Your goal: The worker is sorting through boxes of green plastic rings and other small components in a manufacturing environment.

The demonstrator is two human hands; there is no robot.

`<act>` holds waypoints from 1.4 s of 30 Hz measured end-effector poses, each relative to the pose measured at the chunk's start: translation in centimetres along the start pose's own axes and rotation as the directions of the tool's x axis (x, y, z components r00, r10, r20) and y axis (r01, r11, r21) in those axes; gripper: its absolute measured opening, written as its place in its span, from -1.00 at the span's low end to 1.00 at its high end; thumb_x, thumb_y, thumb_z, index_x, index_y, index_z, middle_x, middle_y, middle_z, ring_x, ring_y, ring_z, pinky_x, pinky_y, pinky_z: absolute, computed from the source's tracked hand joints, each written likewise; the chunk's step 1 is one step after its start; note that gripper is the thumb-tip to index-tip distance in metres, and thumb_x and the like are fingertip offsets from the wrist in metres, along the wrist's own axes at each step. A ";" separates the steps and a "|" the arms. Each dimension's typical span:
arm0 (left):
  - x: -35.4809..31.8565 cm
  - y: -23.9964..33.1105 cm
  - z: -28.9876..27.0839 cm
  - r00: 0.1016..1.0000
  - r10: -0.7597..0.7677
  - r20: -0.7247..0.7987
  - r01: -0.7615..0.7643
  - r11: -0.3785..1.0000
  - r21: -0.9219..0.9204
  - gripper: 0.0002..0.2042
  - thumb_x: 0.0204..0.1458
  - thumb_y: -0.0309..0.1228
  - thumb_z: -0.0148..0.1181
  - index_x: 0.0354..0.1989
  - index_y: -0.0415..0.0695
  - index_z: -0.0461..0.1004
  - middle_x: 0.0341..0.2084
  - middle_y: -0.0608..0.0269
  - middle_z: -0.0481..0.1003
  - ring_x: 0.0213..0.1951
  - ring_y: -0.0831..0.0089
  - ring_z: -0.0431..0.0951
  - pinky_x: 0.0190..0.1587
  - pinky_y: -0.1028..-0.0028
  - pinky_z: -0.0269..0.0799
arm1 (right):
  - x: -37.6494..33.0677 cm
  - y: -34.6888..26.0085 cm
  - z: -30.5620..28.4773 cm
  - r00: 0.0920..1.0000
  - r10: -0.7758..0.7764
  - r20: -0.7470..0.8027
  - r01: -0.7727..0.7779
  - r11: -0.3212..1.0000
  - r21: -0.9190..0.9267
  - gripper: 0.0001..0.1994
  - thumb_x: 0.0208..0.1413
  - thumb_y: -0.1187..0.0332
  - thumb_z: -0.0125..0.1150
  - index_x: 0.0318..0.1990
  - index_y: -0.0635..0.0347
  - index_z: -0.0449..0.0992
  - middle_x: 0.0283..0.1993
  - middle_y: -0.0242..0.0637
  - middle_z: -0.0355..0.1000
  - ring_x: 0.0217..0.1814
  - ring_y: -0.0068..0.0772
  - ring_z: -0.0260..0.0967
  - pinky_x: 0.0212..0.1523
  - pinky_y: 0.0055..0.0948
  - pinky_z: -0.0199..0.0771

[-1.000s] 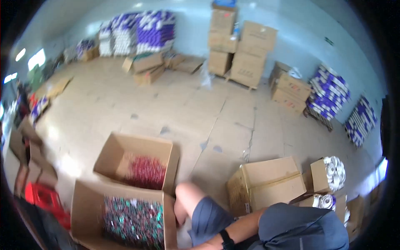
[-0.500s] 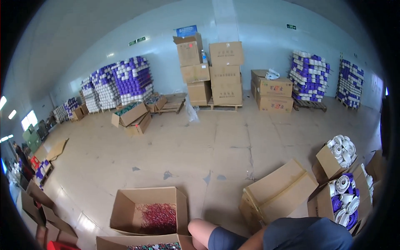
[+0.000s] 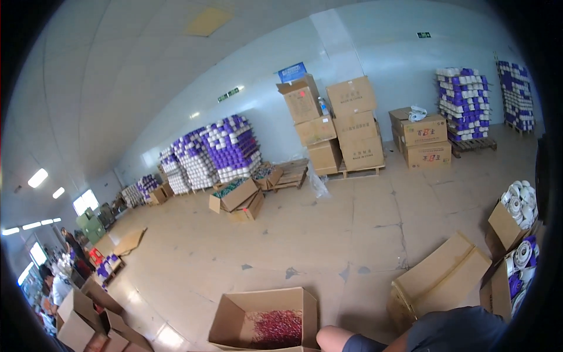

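Observation:
Neither of my hands shows in the head view. My sleeve point(image 3: 463, 330), dark in colour, and a strip of bare upper arm lie at the lower edge. Beside them is my bent knee point(image 3: 333, 338), with dark shorts. Left of the knee stands an open cardboard box point(image 3: 231, 314) with a heap of small red pieces point(image 3: 278, 328) inside. What my hands hold or touch is hidden below the picture.
A closed carton point(image 3: 440, 278) stands tilted at right, near boxes of white and purple plastic parts point(image 3: 519, 205). Empty-looking cartons point(image 3: 82, 325) are at lower left. Stacked cartons point(image 3: 355, 126) and purple-white stacks point(image 3: 231, 149) line the wall. People point(image 3: 60, 287) work at far left.
My view has turned left and tilted, so the room's contents have shifted right and mostly down. The nearer box of small dark pieces has left the picture.

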State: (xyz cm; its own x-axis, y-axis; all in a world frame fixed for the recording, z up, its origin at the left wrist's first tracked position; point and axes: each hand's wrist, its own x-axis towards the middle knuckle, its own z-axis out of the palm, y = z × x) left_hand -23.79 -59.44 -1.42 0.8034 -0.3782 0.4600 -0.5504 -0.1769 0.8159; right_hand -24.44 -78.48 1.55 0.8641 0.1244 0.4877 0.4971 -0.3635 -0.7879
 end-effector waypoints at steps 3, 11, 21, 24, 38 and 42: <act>-0.6 0.3 0.0 1.000 -0.017 0.025 0.017 1.000 -0.010 -0.52 -0.04 -0.50 0.49 0.04 -0.22 0.39 -0.29 0.19 0.53 -0.32 0.42 0.53 -0.28 0.49 0.51 | -0.2 0.8 1.0 0.999 -0.009 -0.043 0.010 1.000 0.024 -0.73 0.19 0.21 0.11 -0.48 0.16 0.39 -0.47 -0.21 0.30 -0.41 -0.18 0.31 -0.39 -0.20 0.40; 0.3 1.1 1.9 0.937 -0.324 -0.129 0.328 0.945 0.009 -0.53 -0.13 -0.43 0.55 -0.05 -0.24 0.46 -0.34 0.14 0.56 -0.34 0.39 0.55 -0.21 0.42 0.53 | -1.6 0.4 0.6 0.976 0.209 -0.056 -0.211 0.977 -0.016 -0.79 0.15 0.31 0.17 -0.48 0.19 0.44 -0.41 -0.29 0.44 -0.40 -0.29 0.42 -0.38 -0.26 0.45; 1.0 2.6 1.3 0.920 -0.295 -0.260 0.320 0.946 0.058 -0.58 -0.21 -0.38 0.57 -0.14 -0.13 0.54 -0.52 0.23 0.54 -0.49 0.32 0.51 -0.38 0.42 0.44 | 0.8 -0.9 -0.7 0.981 -0.156 0.111 0.188 0.899 -0.396 -0.79 0.23 0.31 0.18 -0.43 0.19 0.47 -0.49 -0.33 0.38 -0.46 -0.49 0.33 -0.42 -0.39 0.35; 1.0 3.4 0.9 0.915 -0.306 -0.263 0.316 0.949 -0.002 -0.59 -0.19 -0.41 0.54 -0.13 -0.14 0.53 -0.50 0.23 0.52 -0.44 0.34 0.51 -0.35 0.43 0.43 | -0.5 1.4 1.2 0.893 0.436 0.108 -0.449 0.852 0.270 -0.84 0.11 0.38 0.19 -0.48 0.17 0.44 -0.51 -0.27 0.35 -0.48 -0.21 0.36 -0.44 -0.27 0.37; 2.1 4.8 0.5 0.963 -0.121 -0.241 0.176 0.959 0.222 -0.60 -0.12 -0.50 0.41 -0.05 -0.19 0.50 -0.39 0.16 0.55 -0.40 0.35 0.52 -0.29 0.42 0.49 | 0.7 -0.8 -0.3 0.991 -0.103 0.088 0.123 0.953 -0.277 -0.79 0.22 0.37 0.14 -0.45 0.26 0.41 -0.46 -0.19 0.39 -0.43 -0.28 0.36 -0.41 -0.30 0.36; 2.0 4.2 0.6 0.926 -0.309 -0.218 0.333 0.939 0.084 -0.58 -0.13 -0.48 0.44 -0.05 -0.19 0.49 -0.37 0.16 0.55 -0.38 0.35 0.51 -0.28 0.43 0.49 | 0.0 0.3 0.6 0.897 0.437 0.070 -0.441 0.896 0.060 -0.84 0.14 0.40 0.15 -0.47 0.21 0.42 -0.47 -0.16 0.35 -0.44 -0.10 0.36 -0.40 -0.22 0.37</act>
State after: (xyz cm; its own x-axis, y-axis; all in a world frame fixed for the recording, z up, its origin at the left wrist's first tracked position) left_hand -24.63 -61.46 2.67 0.9634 -0.0975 0.2498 -0.2681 -0.3686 0.8901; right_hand -24.24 -78.04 1.09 0.9976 0.0175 0.0672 0.0692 -0.3251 -0.9432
